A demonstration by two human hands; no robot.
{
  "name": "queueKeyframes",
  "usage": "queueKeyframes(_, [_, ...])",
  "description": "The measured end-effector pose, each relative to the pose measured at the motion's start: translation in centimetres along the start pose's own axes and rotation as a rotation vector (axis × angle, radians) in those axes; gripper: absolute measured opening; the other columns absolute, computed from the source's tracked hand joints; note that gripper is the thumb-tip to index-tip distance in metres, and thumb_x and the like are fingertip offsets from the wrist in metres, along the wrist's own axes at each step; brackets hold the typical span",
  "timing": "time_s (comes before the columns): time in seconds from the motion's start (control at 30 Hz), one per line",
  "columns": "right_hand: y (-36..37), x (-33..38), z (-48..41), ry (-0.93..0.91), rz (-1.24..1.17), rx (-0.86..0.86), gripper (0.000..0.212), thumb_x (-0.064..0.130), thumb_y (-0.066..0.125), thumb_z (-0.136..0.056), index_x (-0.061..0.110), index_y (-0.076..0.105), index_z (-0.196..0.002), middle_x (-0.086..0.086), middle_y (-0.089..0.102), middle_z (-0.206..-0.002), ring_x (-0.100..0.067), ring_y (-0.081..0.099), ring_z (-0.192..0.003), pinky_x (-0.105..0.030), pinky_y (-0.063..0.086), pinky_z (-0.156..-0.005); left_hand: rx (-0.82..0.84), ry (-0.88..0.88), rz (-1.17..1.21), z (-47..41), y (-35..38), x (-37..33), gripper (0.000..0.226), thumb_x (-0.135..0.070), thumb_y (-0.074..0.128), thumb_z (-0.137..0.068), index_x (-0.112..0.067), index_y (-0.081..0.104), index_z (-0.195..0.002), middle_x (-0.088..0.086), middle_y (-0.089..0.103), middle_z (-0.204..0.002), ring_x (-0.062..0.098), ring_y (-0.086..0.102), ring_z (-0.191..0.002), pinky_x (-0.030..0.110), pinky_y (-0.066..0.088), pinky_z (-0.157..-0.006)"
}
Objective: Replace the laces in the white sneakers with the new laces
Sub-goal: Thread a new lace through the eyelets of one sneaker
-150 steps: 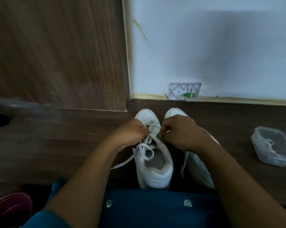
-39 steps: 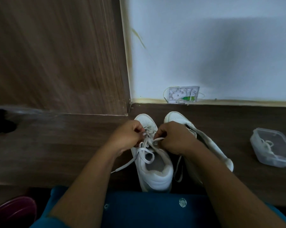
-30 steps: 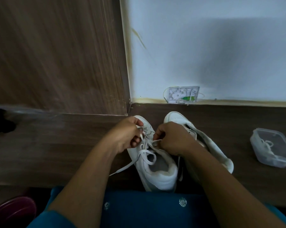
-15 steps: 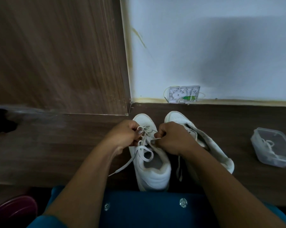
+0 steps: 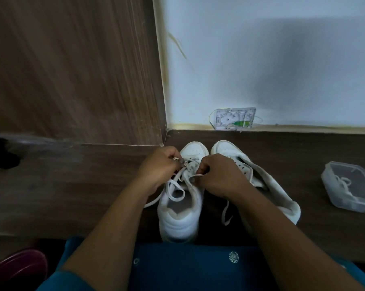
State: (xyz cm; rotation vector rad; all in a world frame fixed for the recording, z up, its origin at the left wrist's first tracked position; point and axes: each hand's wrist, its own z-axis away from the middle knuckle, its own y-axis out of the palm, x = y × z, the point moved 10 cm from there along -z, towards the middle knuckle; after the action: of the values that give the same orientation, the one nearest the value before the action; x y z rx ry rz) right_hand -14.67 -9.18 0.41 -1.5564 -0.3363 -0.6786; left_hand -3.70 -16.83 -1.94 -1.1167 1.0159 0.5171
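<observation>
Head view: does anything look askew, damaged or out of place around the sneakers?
The right-hand sneaker lies tipped onto its side next to the upright sneaker, with a loose lace trailing on the floor beside it. Behind them, a small wall box shows thin wires looping outside it, which looks unfinished. Nothing is spilled.

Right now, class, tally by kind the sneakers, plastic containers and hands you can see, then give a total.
White sneakers: 2
Clear plastic container: 1
Hands, left hand and right hand, each pinching the lace: 2
Total: 5
</observation>
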Motion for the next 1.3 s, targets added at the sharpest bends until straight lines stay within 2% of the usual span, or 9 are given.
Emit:
queueKeyframes(0.23, [0.3, -0.2, -0.3, 0.013, -0.021, -0.003, 0.017, 0.018, 0.068, -0.079, 0.0, 0.069, -0.08, -0.012, 0.07, -0.084, -0.02, 0.063, -0.081, -0.023, 0.042, -0.059, 0.033, -0.199, 0.173, -0.3, 0.2, 2.2, 0.029, 0.007, 0.054, -0.083, -0.013, 0.058, -0.063, 0.008, 0.059, -0.066, 0.023, 0.051, -0.07, 0.035, 0.037, -0.071])
queueKeyframes(0.43, [0.7, -0.3, -0.4, 0.009, -0.019, 0.027, 0.007, 0.02, 0.069, -0.078, 0.015, 0.064, -0.078, -0.002, 0.066, -0.085, -0.018, 0.062, -0.087, -0.024, 0.042, -0.069, 0.052, -0.097, 0.142, 0.0, 0.2, 1.0, 0.017, -0.006, 0.063, -0.083, -0.015, 0.062, -0.068, 0.0, 0.06, -0.06, 0.014, 0.051, -0.057, 0.026, 0.038, -0.056])
queueKeyframes(0.5, [0.8, -0.8, -0.7, 0.044, -0.091, 0.04, 0.016, 0.02, 0.072, -0.075, 0.023, 0.061, -0.086, 0.002, 0.065, -0.092, -0.015, 0.061, -0.091, -0.024, 0.045, -0.074, 0.062, -0.086, 0.161, 0.1, 0.3, 0.7, 0.018, -0.014, 0.064, -0.085, -0.016, 0.062, -0.067, -0.002, 0.06, -0.057, 0.012, 0.051, -0.055, 0.026, 0.037, -0.055])
queueKeyframes(0.6, [0.7, -1.4, -1.2, 0.103, -0.19, 0.036, 0.033, 0.02, 0.071, -0.072, 0.017, 0.065, -0.104, -0.002, 0.068, -0.103, -0.017, 0.062, -0.096, -0.029, 0.049, -0.084, 0.071, -0.114, 0.236, 0.1, 0.3, 0.8, 0.02, -0.024, 0.063, -0.088, -0.016, 0.064, -0.069, -0.003, 0.062, -0.057, 0.012, 0.053, -0.053, 0.026, 0.039, -0.056])
queueKeyframes(0.73, [1.1, -0.5, -1.5, 0.056, -0.145, 0.086, 0.034, 0.024, 0.072, -0.067, 0.001, 0.069, -0.093, -0.017, 0.069, -0.093, -0.03, 0.064, -0.09, -0.044, 0.049, -0.082, 0.172, -0.096, 0.117, 0.3, 0.7, 0.8, 0.011, -0.002, 0.065, -0.079, -0.013, 0.062, -0.08, 0.002, 0.061, -0.068, 0.012, 0.053, -0.059, 0.023, 0.039, -0.053])
queueKeyframes(0.9, [1.8, 0.2, -1.2, 0.013, -0.102, 0.124, 0.039, 0.034, 0.08, -0.06, 0.011, 0.069, -0.091, -0.007, 0.069, -0.091, -0.021, 0.064, -0.087, -0.039, 0.05, -0.079, 0.217, -0.043, 0.088, 0.3, 0.4, 0.4, 0.021, 0.006, 0.06, -0.079, -0.014, 0.061, -0.086, 0.007, 0.062, -0.08, 0.014, 0.054, -0.065, 0.024, 0.041, -0.054])
queueKeyframes(1.03, [1.6, -0.5, -0.9, 0.082, -0.167, 0.075, 0.06, 0.031, 0.081, -0.059, 0.018, 0.053, -0.11, -0.003, 0.064, -0.102, -0.018, 0.062, -0.094, -0.039, 0.052, -0.085, 0.221, 0.057, 0.051, 0.0, -0.3, 0.1, 0.032, 0.005, 0.059, -0.079, -0.024, 0.056, -0.091, 0.009, 0.063, -0.09, 0.017, 0.057, -0.073, 0.032, 0.042, -0.063])
queueKeyframes(1.23, [0.6, 0.2, -0.8, 0.029, -0.084, 0.1, 0.022, 0.031, 0.081, -0.065, 0.019, 0.066, -0.076, 0.005, 0.062, -0.069, -0.009, 0.057, -0.066, -0.026, 0.044, -0.063, 0.237, 0.107, 0.037, -0.1, -0.3, 0.3, 0.031, 0.004, 0.06, -0.08, -0.025, 0.056, -0.09, 0.017, 0.063, -0.093, 0.018, 0.055, -0.071, 0.036, 0.04, -0.065])
queueKeyframes(1.3, [0.0, -0.2, -0.8, 0.044, -0.066, 0.101, 0.017, 0.027, 0.079, -0.071, 0.013, 0.069, -0.07, -0.001, 0.065, -0.067, -0.01, 0.057, -0.063, -0.026, 0.044, -0.064, 0.233, 0.1, 0.031, -0.2, -0.3, 0.5, 0.026, 0.001, 0.062, -0.08, -0.022, 0.056, -0.091, 0.019, 0.063, -0.094, 0.02, 0.054, -0.072, 0.037, 0.04, -0.066])
